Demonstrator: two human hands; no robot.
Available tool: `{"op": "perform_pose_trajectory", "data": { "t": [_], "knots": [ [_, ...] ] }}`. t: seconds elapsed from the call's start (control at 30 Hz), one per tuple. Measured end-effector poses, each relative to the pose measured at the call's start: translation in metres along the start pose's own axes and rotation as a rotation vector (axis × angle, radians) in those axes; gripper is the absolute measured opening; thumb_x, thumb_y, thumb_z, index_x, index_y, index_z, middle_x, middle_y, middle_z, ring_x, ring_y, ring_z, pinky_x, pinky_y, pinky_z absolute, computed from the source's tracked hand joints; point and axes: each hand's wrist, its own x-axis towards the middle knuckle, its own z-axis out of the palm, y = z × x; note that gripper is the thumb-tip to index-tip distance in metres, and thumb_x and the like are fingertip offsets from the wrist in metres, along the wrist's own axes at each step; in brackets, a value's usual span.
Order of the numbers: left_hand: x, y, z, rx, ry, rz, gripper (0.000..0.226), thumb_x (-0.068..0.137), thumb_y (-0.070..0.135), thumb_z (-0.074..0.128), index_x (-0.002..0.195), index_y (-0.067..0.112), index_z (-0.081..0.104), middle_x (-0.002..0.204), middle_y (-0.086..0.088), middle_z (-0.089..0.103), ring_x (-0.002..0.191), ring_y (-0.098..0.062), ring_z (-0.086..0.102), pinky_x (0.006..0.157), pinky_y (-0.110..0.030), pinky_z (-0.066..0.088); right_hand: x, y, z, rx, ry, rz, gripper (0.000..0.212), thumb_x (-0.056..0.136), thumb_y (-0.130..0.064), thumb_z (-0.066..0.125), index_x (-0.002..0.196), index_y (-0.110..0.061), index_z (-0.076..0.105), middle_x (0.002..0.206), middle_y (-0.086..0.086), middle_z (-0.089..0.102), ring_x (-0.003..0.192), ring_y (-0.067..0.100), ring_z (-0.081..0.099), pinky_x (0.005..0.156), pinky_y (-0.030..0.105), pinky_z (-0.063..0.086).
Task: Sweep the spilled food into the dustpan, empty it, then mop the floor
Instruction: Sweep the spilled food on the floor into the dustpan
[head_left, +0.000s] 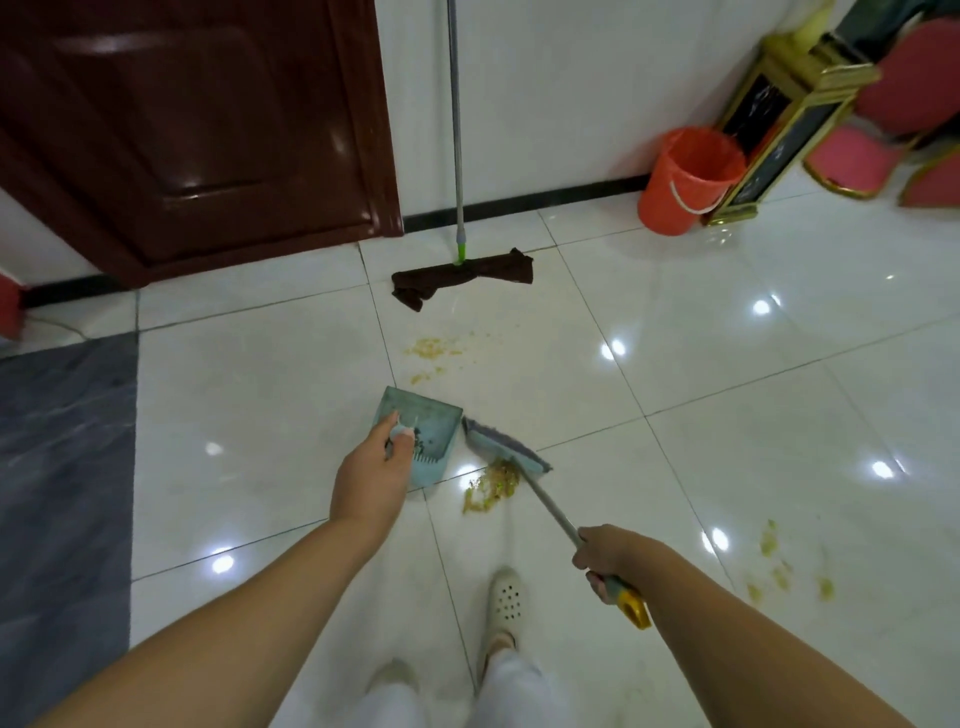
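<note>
Gripping the pale teal plastic dustpan (418, 436) by its handle in the left hand (371, 475) and the metal-handled teal broom (506, 452) high in the right hand (610, 558), nudging loose, light, probably sticky yellow food crumbs (491, 486) beside both on the glossy white tile floor (727, 364).

Grey mop pole (455, 104): cut off by top edge.
Dark red wooden door (197, 130): cropped at top and left.
Teal plastic dustpan (423, 436): handle hidden under left hand (371, 480).
Red chairs with gold frames (883, 124): blurred, cropped at right edge.
Left shoe (392, 675): blurred, partly hidden by white trouser leg.
</note>
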Motion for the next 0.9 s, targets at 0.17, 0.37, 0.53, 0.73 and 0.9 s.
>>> {"op": "perform_pose_trajectory", "data": {
  "t": [0.17, 0.37, 0.53, 0.73, 0.9],
  "knots": [
    [-0.016, -0.020, -0.027, 0.024, -0.023, 0.021, 0.046, 0.096, 0.042, 0.043, 0.141, 0.030, 0.044, 0.127, -0.006, 0.060, 0.110, -0.024, 0.060, 0.096, -0.037, 0.048, -0.014, 0.022, 0.031, 0.165, -0.023, 0.081, 0.007, 0.092, -0.004, 0.047, 0.098, -0.004, 0.051, 0.065, 0.008, 0.045, 0.040, 0.012, 0.042, 0.039, 0.017, 0.037],
    [-0.028, -0.030, -0.052, 0.048, -0.018, 0.047, 0.045, 0.097, 0.039, 0.042, 0.140, 0.027, 0.045, 0.118, -0.005, 0.063, 0.109, -0.025, 0.059, 0.093, -0.035, 0.047, -0.032, 0.037, 0.047, 0.318, 0.019, 0.062, 0.009, 0.090, -0.003, 0.047, 0.086, -0.009, 0.052, 0.042, 0.004, 0.047, 0.031, 0.012, 0.039, 0.039, 0.015, 0.035],
    [-0.031, -0.041, -0.068, 0.062, -0.010, 0.049, 0.044, 0.097, 0.039, 0.042, 0.139, 0.027, 0.047, 0.121, -0.006, 0.063, 0.106, -0.024, 0.060, 0.088, -0.032, 0.047, -0.023, 0.036, 0.040, 0.410, 0.081, 0.053, 0.005, 0.093, -0.004, 0.050, 0.091, -0.008, 0.052, 0.059, 0.008, 0.045, 0.033, 0.011, 0.039, 0.036, 0.015, 0.036],
    [-0.032, -0.068, -0.084, 0.035, 0.005, 0.021, 0.043, 0.095, 0.037, 0.044, 0.138, 0.030, 0.048, 0.119, -0.005, 0.064, 0.104, -0.024, 0.062, 0.089, -0.035, 0.050, 0.000, 0.033, 0.075, 0.489, 0.022, 0.073, 0.004, 0.096, -0.006, 0.048, 0.095, -0.002, 0.049, 0.059, 0.010, 0.043, 0.031, 0.012, 0.038, 0.034, 0.015, 0.036],
    [-0.037, -0.080, -0.099, 0.022, 0.019, 0.002, 0.043, 0.096, 0.037, 0.043, 0.138, 0.029, 0.047, 0.123, -0.006, 0.062, 0.103, -0.022, 0.061, 0.084, -0.030, 0.049, -0.003, 0.032, 0.111, 0.404, -0.008, 0.051, 0.006, 0.094, -0.004, 0.045, 0.094, -0.005, 0.050, 0.057, 0.010, 0.045, 0.032, 0.013, 0.040, 0.037, 0.016, 0.036]
  ]
}}
